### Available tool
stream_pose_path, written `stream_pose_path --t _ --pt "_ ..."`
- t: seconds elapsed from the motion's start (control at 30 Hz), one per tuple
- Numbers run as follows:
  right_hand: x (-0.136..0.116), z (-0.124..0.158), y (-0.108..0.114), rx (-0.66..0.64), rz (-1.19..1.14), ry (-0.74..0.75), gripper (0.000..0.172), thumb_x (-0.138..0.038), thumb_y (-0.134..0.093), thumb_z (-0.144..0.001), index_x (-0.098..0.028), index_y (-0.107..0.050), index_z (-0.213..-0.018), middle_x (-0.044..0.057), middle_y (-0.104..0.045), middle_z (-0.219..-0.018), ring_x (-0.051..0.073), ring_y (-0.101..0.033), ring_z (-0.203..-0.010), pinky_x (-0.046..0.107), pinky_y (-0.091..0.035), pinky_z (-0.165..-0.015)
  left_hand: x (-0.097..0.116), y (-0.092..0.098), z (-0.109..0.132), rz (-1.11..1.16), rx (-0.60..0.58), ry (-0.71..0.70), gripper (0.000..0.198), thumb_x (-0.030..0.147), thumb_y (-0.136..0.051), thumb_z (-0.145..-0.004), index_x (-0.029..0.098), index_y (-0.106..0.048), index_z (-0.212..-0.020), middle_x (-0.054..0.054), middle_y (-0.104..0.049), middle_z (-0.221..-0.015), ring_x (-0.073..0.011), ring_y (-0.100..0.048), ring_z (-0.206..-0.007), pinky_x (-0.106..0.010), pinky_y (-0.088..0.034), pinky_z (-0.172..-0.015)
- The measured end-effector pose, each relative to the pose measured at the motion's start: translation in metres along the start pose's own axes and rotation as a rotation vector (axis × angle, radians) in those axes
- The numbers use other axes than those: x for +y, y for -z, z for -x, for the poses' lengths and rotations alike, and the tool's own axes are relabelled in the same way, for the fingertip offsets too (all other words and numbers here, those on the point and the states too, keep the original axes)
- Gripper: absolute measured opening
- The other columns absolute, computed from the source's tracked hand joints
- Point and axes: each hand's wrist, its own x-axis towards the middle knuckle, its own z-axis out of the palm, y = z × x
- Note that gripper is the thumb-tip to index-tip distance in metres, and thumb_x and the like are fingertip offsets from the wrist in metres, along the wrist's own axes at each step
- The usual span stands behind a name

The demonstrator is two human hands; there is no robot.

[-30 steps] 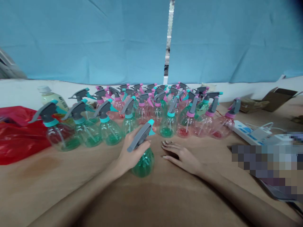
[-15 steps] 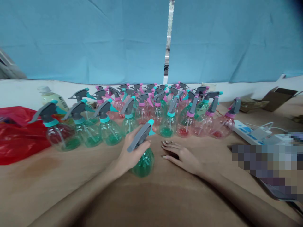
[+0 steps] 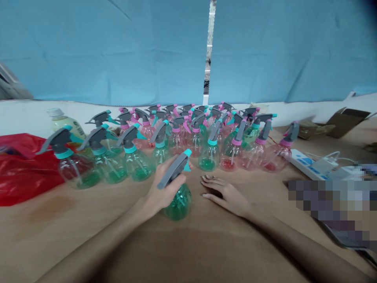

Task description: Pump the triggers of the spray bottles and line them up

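My left hand (image 3: pixel 165 184) is closed round the neck of a green spray bottle (image 3: pixel 178 206) with a grey and turquoise trigger head. The bottle stands nearly upright near the middle of the table, its nozzle pointing up to the right. To its right, my right hand (image 3: pixel 228 194) rests on the table with fingers stretched out and holds nothing. Just beyond that hand stands another green spray bottle (image 3: pixel 208 160), beside a pink spray bottle (image 3: pixel 229 159). The fingers of my left hand on the bottle's far side are mostly hidden.
Several more green and pink spray bottles stand in rows behind, among them a green one (image 3: pixel 138 169) at left. A red plastic bag (image 3: pixel 29 173) and a capped bottle (image 3: pixel 66 122) are on the left. A power strip (image 3: pixel 306 163) and a cardboard box (image 3: pixel 344 122) lie right on the wooden table (image 3: pixel 206 251).
Almost nothing differs. My left hand stays on the green spray bottle and my right hand keeps its place on the table.
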Motion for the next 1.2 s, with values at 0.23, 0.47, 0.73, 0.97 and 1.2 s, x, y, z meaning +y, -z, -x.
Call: stream_pose_path --t 0.23,0.47,0.73,0.97,1.2 --pt "-0.0022 -0.0005 0.0016 -0.013 0.001 -0.008 0.048 -0.047 -0.046 -0.087 -0.024 -0.048 -0.129 0.004 -0.049 -0.135 0.021 -0.041 -0.127 0.045 -0.032 -0.108 0.0009 0.0005 -0.0008 0.016 -0.017 -0.016 0.016 0.022 -0.047 -0.073 0.020 -0.057 -0.085 0.001 -0.060 -0.074 -0.0147 -0.053 -0.064 -0.028 -0.042 -0.060" --pt "-0.0011 -0.0001 0.0002 -0.006 0.001 -0.005 0.048 -0.047 -0.046 -0.087 -0.025 -0.047 -0.130 0.004 -0.050 -0.134 0.021 -0.041 -0.127 0.045 -0.032 -0.107 -0.0015 0.0006 -0.0009 0.055 -0.028 -0.064 0.010 0.019 -0.046 -0.073 0.020 -0.055 -0.078 0.001 -0.060 -0.077 -0.0144 -0.055 -0.071 -0.028 -0.043 -0.066" --pt "0.0015 -0.0004 -0.0009 0.004 0.004 0.005 0.048 -0.047 -0.047 -0.087 -0.026 -0.047 -0.130 0.004 -0.050 -0.134 0.022 -0.041 -0.127 0.046 -0.033 -0.107 -0.0030 -0.0005 -0.0008 0.052 -0.014 -0.033 0.019 0.024 -0.046 -0.072 0.021 -0.058 -0.087 0.002 -0.057 -0.068 -0.0144 -0.053 -0.062 -0.028 -0.044 -0.060" --pt "-0.0005 -0.0004 -0.0002 -0.020 0.007 -0.009 0.048 -0.048 -0.046 -0.088 -0.024 -0.047 -0.130 0.005 -0.049 -0.135 0.021 -0.041 -0.127 0.044 -0.032 -0.108 -0.0015 -0.0041 0.0016 0.086 0.011 0.024 0.019 0.022 -0.048 -0.074 0.019 -0.058 -0.090 0.000 -0.059 -0.073 -0.0163 -0.057 -0.071 -0.031 -0.046 -0.068" --pt "-0.0007 -0.0004 -0.0003 -0.019 0.012 -0.011 0.048 -0.047 -0.045 -0.088 -0.023 -0.048 -0.129 0.005 -0.048 -0.136 0.020 -0.040 -0.128 0.044 -0.031 -0.108 -0.0059 -0.0047 0.0017 0.117 0.004 0.021 0.015 0.021 -0.049 -0.074 0.018 -0.057 -0.086 0.000 -0.056 -0.071 -0.0171 -0.058 -0.074 -0.031 -0.046 -0.070"
